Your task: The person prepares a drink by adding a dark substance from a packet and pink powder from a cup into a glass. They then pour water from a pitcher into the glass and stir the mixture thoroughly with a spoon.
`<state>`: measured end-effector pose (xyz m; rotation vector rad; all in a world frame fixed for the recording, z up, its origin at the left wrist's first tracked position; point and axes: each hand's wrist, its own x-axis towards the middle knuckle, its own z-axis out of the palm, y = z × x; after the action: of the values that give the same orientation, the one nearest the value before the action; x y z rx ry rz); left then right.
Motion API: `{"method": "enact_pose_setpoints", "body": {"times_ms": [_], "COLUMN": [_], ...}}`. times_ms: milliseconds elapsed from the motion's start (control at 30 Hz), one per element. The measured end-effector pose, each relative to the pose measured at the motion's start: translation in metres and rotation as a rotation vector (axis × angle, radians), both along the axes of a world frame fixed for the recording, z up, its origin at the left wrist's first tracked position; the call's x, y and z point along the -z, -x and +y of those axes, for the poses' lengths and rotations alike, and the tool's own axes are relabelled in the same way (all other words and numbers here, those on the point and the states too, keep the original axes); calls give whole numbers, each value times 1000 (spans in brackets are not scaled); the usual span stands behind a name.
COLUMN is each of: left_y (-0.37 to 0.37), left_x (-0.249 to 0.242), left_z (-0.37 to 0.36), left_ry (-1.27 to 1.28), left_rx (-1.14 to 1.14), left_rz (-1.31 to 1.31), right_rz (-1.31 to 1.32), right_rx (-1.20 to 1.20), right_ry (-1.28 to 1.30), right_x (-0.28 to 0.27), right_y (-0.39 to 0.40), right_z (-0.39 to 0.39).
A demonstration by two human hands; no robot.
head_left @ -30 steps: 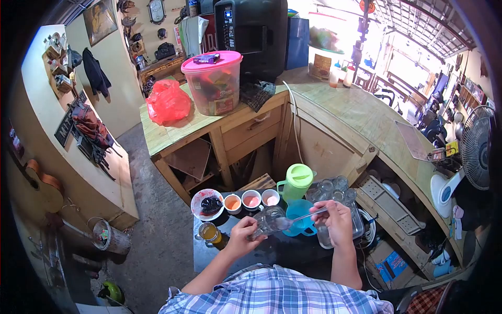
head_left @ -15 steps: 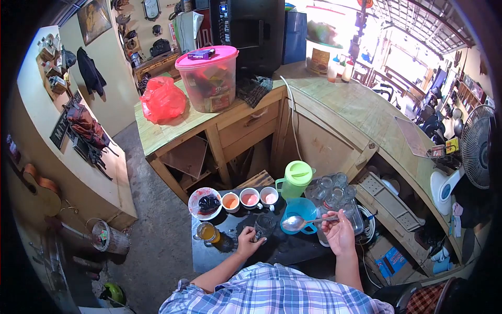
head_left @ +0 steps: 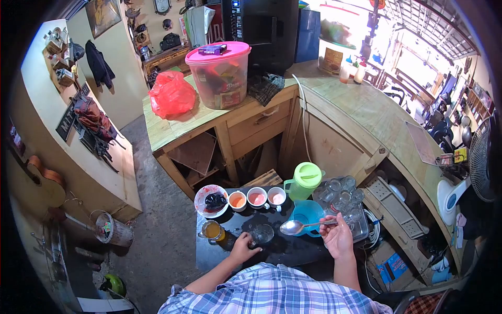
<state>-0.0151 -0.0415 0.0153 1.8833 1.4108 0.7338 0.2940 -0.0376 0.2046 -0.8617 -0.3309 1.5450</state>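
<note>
My right hand (head_left: 339, 239) is closed on the handle of a metal spoon (head_left: 292, 227), whose bowl points left at the front of a blue plastic pitcher (head_left: 304, 213). On the dark table, my left hand (head_left: 244, 249) has its fingers at the handle side of a clear glass mug (head_left: 262, 233); the grip is partly hidden. Left of it stands a glass mug of orange liquid (head_left: 213, 230). Behind are three white cups, one with orange contents (head_left: 237, 200) and two with pinkish contents (head_left: 257, 197) (head_left: 276, 196). A bowl (head_left: 201, 194) beside them holds a black plastic bag (head_left: 215, 202).
A lidded green pitcher (head_left: 305, 182) stands behind the blue one. To the right, a tray (head_left: 361, 230) carries several upturned glasses (head_left: 342, 200). The wooden counter (head_left: 361, 115) bears a pink-lidded tub (head_left: 217, 78), a red plastic bag (head_left: 171, 95) and a fan (head_left: 455, 199).
The view has shifted, so the scene sits slightly further right. The glass mug appears tipped differently, and my left hand lies a little lower beside it. The spoon stays in my right hand.
</note>
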Motion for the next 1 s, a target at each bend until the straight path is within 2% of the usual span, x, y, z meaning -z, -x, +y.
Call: {"method": "enact_pose_setpoints", "body": {"times_ms": [33,100,200,233,267,300,333,367,400,500,533,600,633,700,867,1000], "left_y": [6,18,26,32,40,48,61,72,81,104,108,108,107,110,129,142], "left_x": [-4,-13,-83,-89,-97,-96,-88,-75,-74,-29,-25,-23,-27,-35,-13,-29], "left_z": [2,6,33,47,64,84,103,125,137,173,178,186,190,195,202,196], "left_ry": [-2,150,96,11,-44,-123,-198,-131,-107,21,15,249,246,395,297,261], "left_rx": [0,8,-105,-168,-221,-303,-329,-407,-412,-432,-425,-409,-401,-299,-266,-387], "left_rz": [0,69,7,-59,-18,-22,103,191,334,685,683,799,797,782,795,544], "right_rz": [4,7,1,26,50,51,77,102,102,96,96,93,98,103,127,160], "right_rx": [2,7,33,41,50,51,48,46,51,52,53,64,75,85,121,94], "right_ry": [0,0,-1,3,7,8,5,1,-4,-3,-1,-1,1,7,34,37], "right_x": [0,-1,-2,-2,-2,-1,0,0,0,-1,-1,0,1,2,5,6], "right_y": [-1,-4,-7,-8,-9,-9,-9,-10,-10,-12,-13,-17,-20,-24,-26,-24], "right_z": [0,1,2,2,2,1,1,1,0,-5,-7,-11,-13,-16,-17,-11]}}
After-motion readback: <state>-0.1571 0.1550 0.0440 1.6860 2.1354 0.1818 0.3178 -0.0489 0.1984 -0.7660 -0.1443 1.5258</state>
